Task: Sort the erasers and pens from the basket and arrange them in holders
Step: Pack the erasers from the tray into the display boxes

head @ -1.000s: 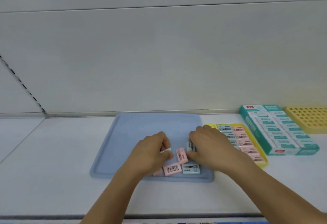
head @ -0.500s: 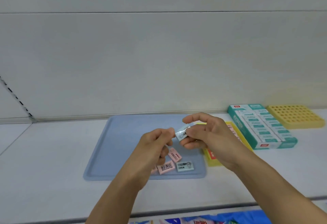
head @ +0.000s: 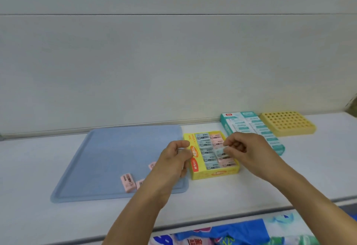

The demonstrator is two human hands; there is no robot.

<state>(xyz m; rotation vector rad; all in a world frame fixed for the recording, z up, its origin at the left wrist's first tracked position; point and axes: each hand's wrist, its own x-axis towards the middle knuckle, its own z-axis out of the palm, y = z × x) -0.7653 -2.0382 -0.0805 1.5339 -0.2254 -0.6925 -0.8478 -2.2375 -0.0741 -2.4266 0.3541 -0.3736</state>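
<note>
Erasers, loose: three pink ones on the blue tray (head: 108,153), near its front edge. One (head: 127,182) lies in full view, a second (head: 139,183) just right of it is partly hidden by my left forearm, and a third (head: 152,165) peeks out behind my left wrist.

Eraser in hand: one pale blue eraser (head: 220,151), pinched between thumb and fingers of my right hand (head: 249,148), held over the right column of the yellow box (head: 212,174).

Yellow box: one, just right of the tray, its near edge well back from the shelf's front lip. Pale blue and pink erasers lie inside in two columns; the count is uncertain, since my hand covers some.

Left hand (head: 173,159): fingers curled, over the tray's right edge and the box's left wall; whether it holds anything I cannot tell.

Green box (head: 278,144): one, beside the yellow box, packed with white erasers.

Yellow holder with holes (head: 287,123): one, far right, near the back wall.

Open room: most of the tray's floor, and the white shelf (head: 38,167) left of it.
</note>
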